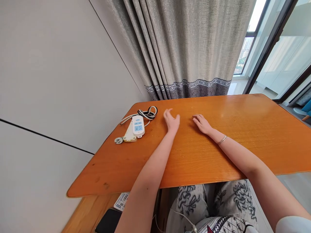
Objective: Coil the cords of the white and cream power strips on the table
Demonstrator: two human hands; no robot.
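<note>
Head view: left hand (172, 122) and right hand (202, 124) empty, we'd best grip white power strip (138, 124) at left's nine o'clock by its sides.

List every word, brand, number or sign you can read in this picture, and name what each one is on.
No text can be read for certain.
White label below the near edge of the table: dark print, too small and blurred to read.
Power strip: blue panels with socket holes; no lettering can be made out.
</note>
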